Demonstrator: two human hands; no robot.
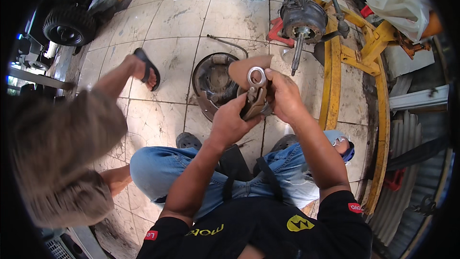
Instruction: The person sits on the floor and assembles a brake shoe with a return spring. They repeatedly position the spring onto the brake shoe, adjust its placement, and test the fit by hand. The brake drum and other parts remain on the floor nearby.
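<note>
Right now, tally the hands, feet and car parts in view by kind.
Hands: 2 (left hand, right hand)
Sandalled foot: 1
Metal bracket with ring: 1
Round brake plate: 1
Axle hub: 1
Black tyre: 1
Total: 7

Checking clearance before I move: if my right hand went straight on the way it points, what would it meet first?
Probably the metal brake part that the right hand already grips with the left hand; beyond it, the round backing plate on the floor, though depth is unclear.

Bright daylight, tile glare up top; edges bent, maybe blurred.
</note>
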